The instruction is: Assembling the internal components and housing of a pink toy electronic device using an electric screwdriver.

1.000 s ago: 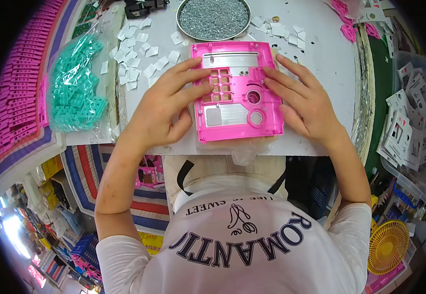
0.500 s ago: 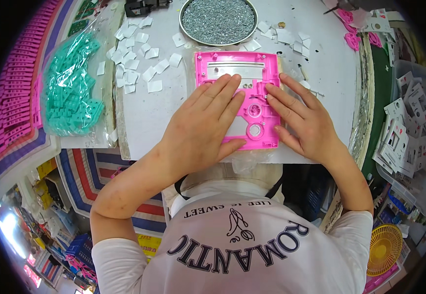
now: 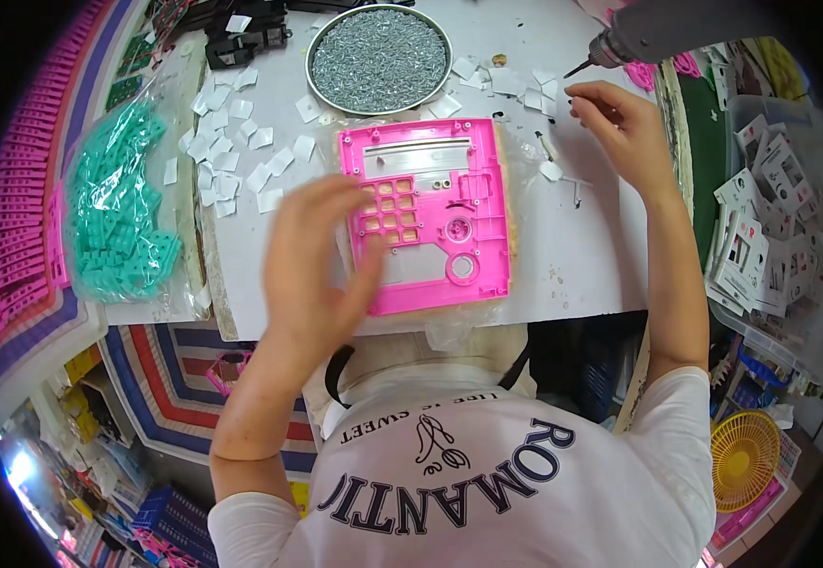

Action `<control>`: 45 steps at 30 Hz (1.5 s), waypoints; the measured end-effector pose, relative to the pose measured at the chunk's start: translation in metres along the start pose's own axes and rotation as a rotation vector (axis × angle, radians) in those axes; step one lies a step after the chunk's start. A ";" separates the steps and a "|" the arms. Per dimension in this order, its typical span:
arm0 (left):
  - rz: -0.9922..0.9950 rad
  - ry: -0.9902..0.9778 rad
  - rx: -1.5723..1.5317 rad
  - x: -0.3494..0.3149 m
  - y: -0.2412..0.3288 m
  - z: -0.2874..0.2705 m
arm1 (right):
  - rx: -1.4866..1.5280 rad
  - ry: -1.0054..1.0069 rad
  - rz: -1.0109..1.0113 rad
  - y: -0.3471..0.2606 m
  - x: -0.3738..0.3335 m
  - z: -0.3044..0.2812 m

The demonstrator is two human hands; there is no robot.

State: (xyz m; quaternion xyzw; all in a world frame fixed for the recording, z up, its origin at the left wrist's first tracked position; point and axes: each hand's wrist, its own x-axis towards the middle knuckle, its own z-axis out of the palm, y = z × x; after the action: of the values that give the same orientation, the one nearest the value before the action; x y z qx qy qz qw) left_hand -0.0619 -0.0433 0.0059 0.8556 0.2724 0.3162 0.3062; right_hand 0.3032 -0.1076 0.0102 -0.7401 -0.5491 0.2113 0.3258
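A pink plastic casing [image 3: 490, 222] lies with its ribbed inner side up on a pale pad at the table's near edge. It has a grid of square holes, round openings and a silvery strip window. My left hand [image 3: 309, 260], blurred by motion, is over its left edge, thumb and fingers apart, holding nothing I can see. Out to the right, my right hand [image 3: 625, 133] is raised off the casing with its fingers loosely bent and apart, nothing in them. Just beyond its fingertips hangs the dark bit of a grey electric screwdriver [image 3: 634, 40].
A round metal tray [image 3: 449, 66] of small screws stands behind the casing. White paper squares [image 3: 260, 177] are scattered left of it. A bag of green plastic parts [image 3: 118, 208] lies further left, beside stacked pink parts [image 3: 28, 170]. At right is a clear bin of printed cards [image 3: 762, 222].
Both hands have come off the casing's middle: the left moved left, the right went up and right towards the screwdriver. The hole grid is uncovered. The whole view has shifted slightly.
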 end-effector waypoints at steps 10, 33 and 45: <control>-0.713 0.063 -0.658 -0.010 -0.030 0.005 | -0.306 -0.264 -0.597 -0.114 -0.070 0.084; -0.380 0.057 -0.041 -0.006 -0.066 -0.048 | -0.455 -0.464 -0.515 -0.128 -0.055 0.109; -0.267 -0.298 0.263 0.084 -0.095 -0.013 | -0.285 -0.191 -0.596 -0.119 -0.073 0.077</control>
State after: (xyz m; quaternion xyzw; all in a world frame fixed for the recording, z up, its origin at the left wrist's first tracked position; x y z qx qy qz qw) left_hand -0.0421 0.0798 -0.0207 0.8816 0.3739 0.1050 0.2682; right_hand 0.1485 -0.1353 0.0384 -0.5620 -0.7932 0.0962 0.2139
